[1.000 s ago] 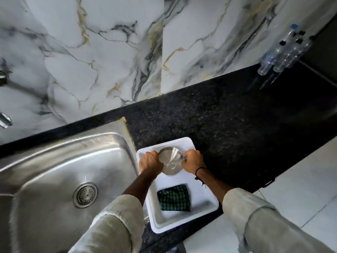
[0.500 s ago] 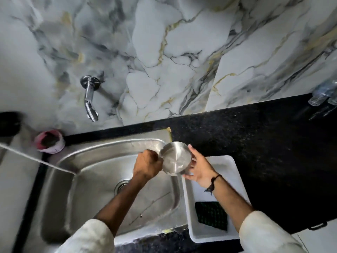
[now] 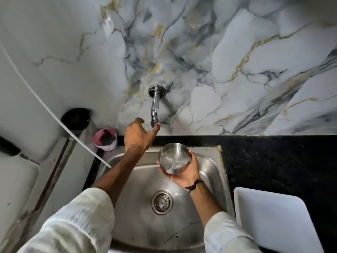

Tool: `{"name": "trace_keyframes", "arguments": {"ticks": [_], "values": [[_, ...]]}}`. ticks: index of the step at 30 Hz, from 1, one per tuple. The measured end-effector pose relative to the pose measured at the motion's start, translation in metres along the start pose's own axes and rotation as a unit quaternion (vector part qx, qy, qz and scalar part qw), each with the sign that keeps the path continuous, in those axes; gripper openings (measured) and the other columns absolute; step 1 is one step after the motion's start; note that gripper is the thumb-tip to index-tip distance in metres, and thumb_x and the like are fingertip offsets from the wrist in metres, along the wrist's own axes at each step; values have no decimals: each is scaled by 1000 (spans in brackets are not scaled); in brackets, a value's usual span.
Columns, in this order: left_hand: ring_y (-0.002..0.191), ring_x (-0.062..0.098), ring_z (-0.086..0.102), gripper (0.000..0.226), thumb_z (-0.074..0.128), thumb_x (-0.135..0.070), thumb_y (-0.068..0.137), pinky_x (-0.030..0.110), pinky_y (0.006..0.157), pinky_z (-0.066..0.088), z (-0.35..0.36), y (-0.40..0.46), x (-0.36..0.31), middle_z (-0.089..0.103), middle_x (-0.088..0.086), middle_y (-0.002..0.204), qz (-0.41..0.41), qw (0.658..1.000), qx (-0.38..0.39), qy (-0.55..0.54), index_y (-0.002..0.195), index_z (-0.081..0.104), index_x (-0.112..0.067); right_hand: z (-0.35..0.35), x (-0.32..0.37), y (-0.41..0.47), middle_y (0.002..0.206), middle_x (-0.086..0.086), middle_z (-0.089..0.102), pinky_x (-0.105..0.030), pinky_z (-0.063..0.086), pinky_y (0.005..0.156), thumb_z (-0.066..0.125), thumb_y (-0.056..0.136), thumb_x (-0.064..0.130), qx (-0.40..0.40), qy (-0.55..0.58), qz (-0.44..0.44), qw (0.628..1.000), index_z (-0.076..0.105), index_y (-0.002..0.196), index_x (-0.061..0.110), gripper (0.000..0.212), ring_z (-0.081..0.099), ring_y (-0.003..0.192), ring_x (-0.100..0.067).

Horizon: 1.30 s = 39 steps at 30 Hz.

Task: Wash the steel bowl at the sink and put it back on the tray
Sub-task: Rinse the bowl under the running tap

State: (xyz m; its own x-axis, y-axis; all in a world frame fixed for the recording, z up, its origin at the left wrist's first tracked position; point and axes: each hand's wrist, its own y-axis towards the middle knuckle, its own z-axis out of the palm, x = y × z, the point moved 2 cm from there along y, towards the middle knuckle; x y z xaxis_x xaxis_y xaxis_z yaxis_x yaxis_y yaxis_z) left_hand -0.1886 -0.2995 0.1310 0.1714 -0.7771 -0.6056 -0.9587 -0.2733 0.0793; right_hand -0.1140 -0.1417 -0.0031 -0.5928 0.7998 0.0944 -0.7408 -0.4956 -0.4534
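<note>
Steel bowl [image 3: 173,158]: round, shallow, brushed metal with a bright rim; held just above the sink at frame centre, mouth tipped toward the camera.
Right hand [image 3: 183,171]: cupped beneath and around the bowl, fingers wrapped up its wall, gripping it; a dark cord band circles the wrist.
Left hand [image 3: 137,135]: reaching to upper centre, fingers spread and loose, holding nothing; fingertips touch the tip of the tap.
Tap [image 3: 155,106]: polished chrome, slim curved spout coming off a round wall flange, pointing down toward the basin.
Sink [image 3: 209,167]: stainless steel, rounded rectangular basin, dull scuffed sheen; circular perforated drain strainer [image 3: 162,202] in the lower centre.
Tray [image 3: 273,220]: white, smooth plastic, rounded corners, at the lower right of the frame, just beside the sink.
Counter [image 3: 273,161]: black speckled stone, right of the sink.
Wall [image 3: 218,61]: glossy marble-patterned tiles, grey and gold veining.
Pink tub [image 3: 105,138]: small, round, dark contents, left of the sink's back edge.
Sleeves [image 3: 73,225]: pale, creased cloth.
</note>
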Motion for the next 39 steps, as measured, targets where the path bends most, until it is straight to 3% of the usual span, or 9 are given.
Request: {"name": "trace_keyframes", "arguments": {"ticks": [4, 8, 10, 13, 18, 23, 30, 34, 39], "values": [[76, 31, 70, 52, 74, -60, 74, 34, 64, 54, 6, 24, -22, 75, 13, 76, 23, 999, -7, 25, 86, 76, -10, 14, 2, 39, 166, -16, 40, -58, 50, 102, 66, 79, 70, 21, -17, 9, 1000, 43, 160, 18, 99, 33, 156, -39], [66, 30, 70, 37, 72, -45, 71, 39, 61, 61, 14, 24, -30, 71, 13, 68, -1, 1000, 6, 3, 75, 73, -8, 28, 5, 57, 160, -16, 45, -56, 40, 113, 60, 82, 72, 28, -11, 16, 999, 36, 163, 17, 100, 40, 149, -37], [61, 26, 66, 33, 76, -41, 69, 32, 52, 54, 16, 28, -29, 68, 11, 65, -3, 1000, 19, -6, 70, 71, -8, 35, 7, 61, 160, -17, 44, -54, 32, 122, 59, 83, 71, 27, -13, 20, 999, 35, 163, 17, 99, 39, 150, -37], [55, 13, 55, 27, 79, -37, 69, 20, 45, 37, 11, 41, -20, 61, 1, 57, 36, 996, 78, -2, 60, 66, -16, 40, 6, 66, 170, -14, 33, -55, 41, 112, 60, 81, 71, 31, -28, 33, 999, 35, 163, 18, 101, 28, 159, -34], [61, -14, 60, 14, 87, -33, 76, -2, 51, 40, 2, 57, -3, 67, -23, 63, 100, 980, 165, -43, 77, 74, -30, 30, 4, 73, 171, -13, 29, -56, 43, 103, 49, 84, 73, 58, -60, 46, 995, 31, 165, 22, 97, 22, 160, -39], [75, -5, 64, 23, 82, -38, 84, 10, 58, 43, 4, 61, 7, 73, -13, 83, 118, 970, 203, -54, 101, 79, -23, 31, 4, 77, 162, -16, 45, -58, 46, 102, 65, 75, 70, -11, -59, 26, 998, 47, 157, 21, 97, 35, 154, -38], [73, -15, 59, 5, 79, -36, 88, 5, 60, 39, 7, 64, 9, 66, -30, 71, 149, 964, 215, -45, 88, 75, -34, 6, 7, 70, 119, -20, 77, -59, 59, 87, 70, 70, 69, -117, -123, 7, 985, 68, 130, 17, 79, 73, 103, -43], [75, -14, 59, 7, 80, -35, 87, 11, 64, 42, 9, 67, 11, 66, -30, 70, 157, 963, 212, -45, 83, 74, -35, 19, 14, 78, 141, -23, 64, -70, 56, 90, 74, 71, 66, -159, -133, -10, 978, 62, 137, 21, 82, 65, 121, -50], [78, -12, 59, 16, 79, -37, 87, 14, 67, 41, 9, 66, 10, 64, -30, 74, 160, 963, 211, -44, 98, 79, -25, 17, -3, 81, 119, -21, 78, -70, 52, 98, 81, 64, 64, -181, -230, 4, 956, 79, 117, 15, 72, 73, 114, -45]]}}
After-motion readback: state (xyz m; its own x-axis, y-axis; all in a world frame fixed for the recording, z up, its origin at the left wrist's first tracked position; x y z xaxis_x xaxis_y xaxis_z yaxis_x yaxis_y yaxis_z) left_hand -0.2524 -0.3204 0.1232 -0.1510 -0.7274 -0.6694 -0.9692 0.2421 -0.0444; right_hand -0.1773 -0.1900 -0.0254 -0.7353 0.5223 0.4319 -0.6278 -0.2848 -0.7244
